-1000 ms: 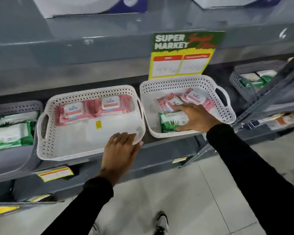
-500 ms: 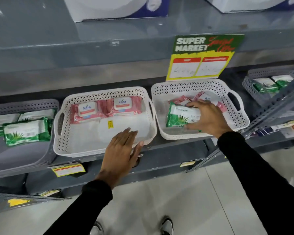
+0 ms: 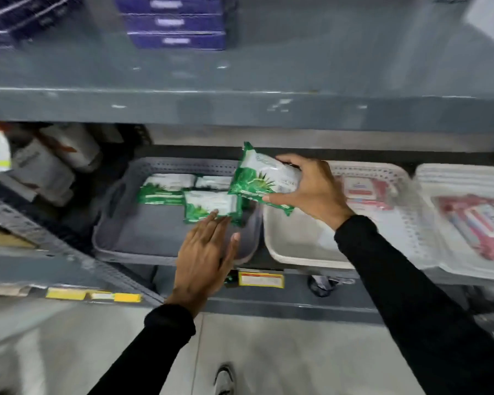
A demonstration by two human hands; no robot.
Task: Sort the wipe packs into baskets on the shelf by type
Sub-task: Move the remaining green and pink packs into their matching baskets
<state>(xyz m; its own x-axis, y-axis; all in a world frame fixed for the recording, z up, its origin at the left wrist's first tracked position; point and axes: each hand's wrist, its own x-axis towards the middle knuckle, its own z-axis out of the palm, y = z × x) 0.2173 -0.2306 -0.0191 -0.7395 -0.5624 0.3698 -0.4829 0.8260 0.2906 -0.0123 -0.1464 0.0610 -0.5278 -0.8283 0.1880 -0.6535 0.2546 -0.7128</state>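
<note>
My right hand (image 3: 311,192) grips a green-and-white wipe pack (image 3: 261,178) in the air, tilted, above the right rim of the grey basket (image 3: 154,252). That basket holds three more green packs (image 3: 210,205) along its back. My left hand (image 3: 206,255) hovers flat, fingers apart, over the grey basket's front right corner, its fingertips at the nearest green pack. To the right stands a white basket (image 3: 297,246) with pink wipe packs (image 3: 362,192) at its back. Further right a second white basket (image 3: 474,266) holds more pink packs (image 3: 474,220).
A grey metal shelf board (image 3: 240,109) runs just above the baskets. Purple boxes (image 3: 177,24) are stacked on the shelf above. White packages (image 3: 49,163) sit left of the grey basket. Yellow price labels (image 3: 260,279) line the shelf's front edge. Floor tiles and my shoe (image 3: 224,377) lie below.
My right hand has lifted the green pack out of the far white basket and carried it left to the grey basket. My left hand moved left too. The view swung left.
</note>
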